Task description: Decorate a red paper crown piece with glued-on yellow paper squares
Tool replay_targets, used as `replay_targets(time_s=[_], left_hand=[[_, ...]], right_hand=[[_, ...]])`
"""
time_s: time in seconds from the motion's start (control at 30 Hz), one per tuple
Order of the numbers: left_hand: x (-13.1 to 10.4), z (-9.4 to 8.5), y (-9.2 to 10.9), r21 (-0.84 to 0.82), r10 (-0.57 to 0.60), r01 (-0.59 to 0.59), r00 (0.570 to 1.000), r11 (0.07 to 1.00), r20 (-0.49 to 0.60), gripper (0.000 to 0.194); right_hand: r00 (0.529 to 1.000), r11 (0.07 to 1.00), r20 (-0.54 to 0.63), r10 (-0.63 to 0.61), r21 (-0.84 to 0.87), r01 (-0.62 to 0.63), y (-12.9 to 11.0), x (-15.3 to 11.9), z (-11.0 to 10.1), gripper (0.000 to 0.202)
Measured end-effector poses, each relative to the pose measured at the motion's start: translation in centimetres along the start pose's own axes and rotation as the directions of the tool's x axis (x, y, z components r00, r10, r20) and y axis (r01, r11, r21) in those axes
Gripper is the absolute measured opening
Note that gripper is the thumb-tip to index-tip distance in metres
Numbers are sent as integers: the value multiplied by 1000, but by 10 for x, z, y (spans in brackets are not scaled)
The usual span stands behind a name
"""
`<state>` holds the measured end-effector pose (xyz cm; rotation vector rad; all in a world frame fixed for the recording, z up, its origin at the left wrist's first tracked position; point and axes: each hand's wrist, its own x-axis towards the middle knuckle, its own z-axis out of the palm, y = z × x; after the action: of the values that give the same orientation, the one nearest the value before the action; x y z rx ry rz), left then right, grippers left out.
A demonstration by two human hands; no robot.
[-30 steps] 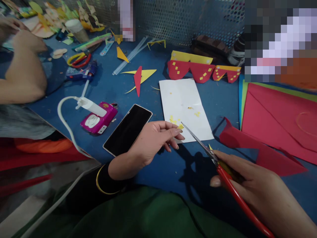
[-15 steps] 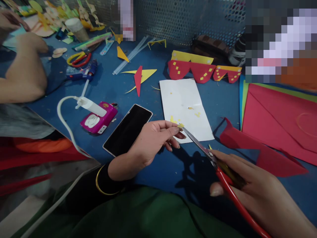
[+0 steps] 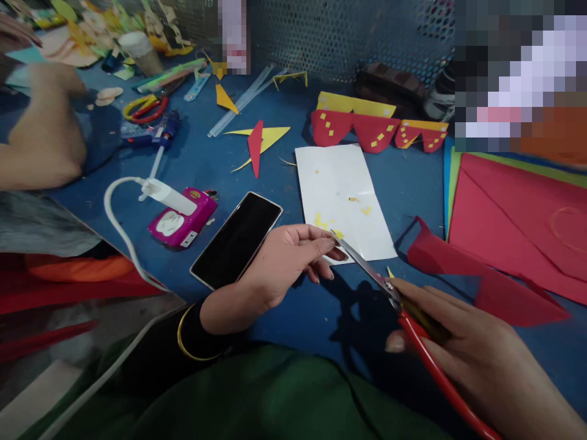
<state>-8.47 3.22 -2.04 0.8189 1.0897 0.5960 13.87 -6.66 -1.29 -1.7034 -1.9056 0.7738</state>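
Note:
My left hand (image 3: 293, 253) is closed in a pinch above the lower edge of a white paper sheet (image 3: 339, 174). At its fingertips shows a tiny piece of yellow paper (image 3: 338, 234), partly covered by the scissor tips. My right hand (image 3: 468, 336) is wrapped round red-handled scissors (image 3: 367, 264), whose blades look nearly together and point up-left to my left fingertips. Small yellow scraps (image 3: 365, 211) lie on the white sheet. Beyond it are red mask-like cutouts with yellow squares (image 3: 376, 134).
A black phone (image 3: 236, 238) lies left of the sheet, near a magenta socket adapter (image 3: 183, 217) with a white cable. A blue glue gun (image 3: 167, 131) lies farther back. Red sheets (image 3: 518, 226) are at right. Another person's arm (image 3: 46, 128) rests at far left.
The scissor blades have moved slightly at my left fingertips, and the yellow piece shows a little farther right. My right thumb has shifted slightly left. The other person's hand at far left has moved.

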Motion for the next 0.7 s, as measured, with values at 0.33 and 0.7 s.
replay_targets(time_s=[0.33, 0.7], left_hand=[[0, 0, 0, -6, 9, -9, 1000, 1000, 13, 16], [0, 0, 0, 20, 13, -13, 1000, 1000, -7, 19]], right_hand=[[999, 998, -20, -36, -59, 35, 2, 1, -1, 48], [998, 989, -37, -43, -142, 38, 5, 0, 2, 52]])
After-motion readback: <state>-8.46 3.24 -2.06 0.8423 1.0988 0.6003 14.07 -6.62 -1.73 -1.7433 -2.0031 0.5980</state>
